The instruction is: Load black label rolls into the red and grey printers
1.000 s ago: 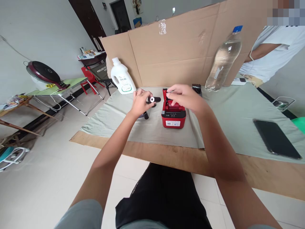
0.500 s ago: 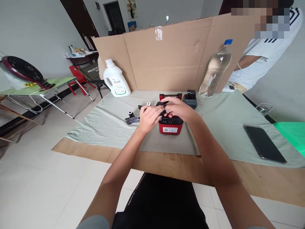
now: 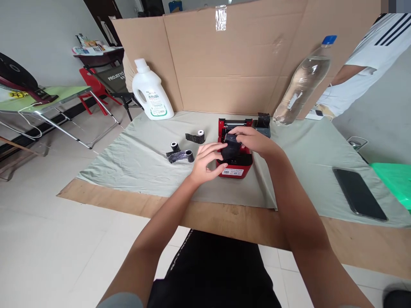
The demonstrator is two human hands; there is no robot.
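A small red printer [image 3: 236, 167] stands on the grey-green cloth [image 3: 144, 162] with its lid tilted open at the back. Both hands hold a black roll [image 3: 230, 146] just over its open bay. My left hand [image 3: 207, 164] curls against the roll's left side, at the printer's front left corner. My right hand [image 3: 253, 140] grips the roll from above and the right. To the left, two black rolls [image 3: 180, 155] lie close together on the cloth, and a third roll [image 3: 196, 137] lies behind them.
A cardboard screen [image 3: 231, 64] stands along the table's back edge. In front of it are a white detergent jug [image 3: 149, 92], a clear water bottle [image 3: 302, 83] and a small dark device [image 3: 263, 122]. A black phone [image 3: 358, 193] lies at right. Another person [image 3: 362, 60] stands at far right.
My left hand has carried the black roll from left of the printer to over its open bay, where my right hand has joined it. The view has dipped and come closer.
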